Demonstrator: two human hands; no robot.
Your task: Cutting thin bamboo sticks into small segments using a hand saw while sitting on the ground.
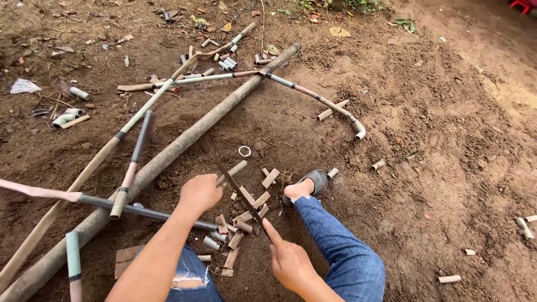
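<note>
The person sits on bare brown dirt, with two legs in blue jeans stretched forward and one foot in a grey slipper (313, 180) planted near the middle of the ground. The left hand (200, 192) is closed around the near end of a short dusty pipe piece (234, 170), pinning it against the ground. The right hand (290, 262) grips the handle of a thin hacksaw blade (232, 184), its forefinger stretched along the handle; the handle itself is hidden in the palm. The blade runs up and away to the left, crossing the pipe piece just beside the left hand's knuckles and reaching toward the long thick pipe (168, 155) that lies slantwise across the scene.

Below the blade lies a heap of cut offcuts (238, 223) (short brown and grey tube sections, scattered between the two knees). A small white ring (244, 151) rests on the soil a little beyond the pipe piece. To the left, thinner pipes (131, 162) banded with dark tape lie across or against the thick pipe, and a bent length with an elbow fitting (358, 130) curves off to the right. More stubs dot the dirt at far right (524, 228).
</note>
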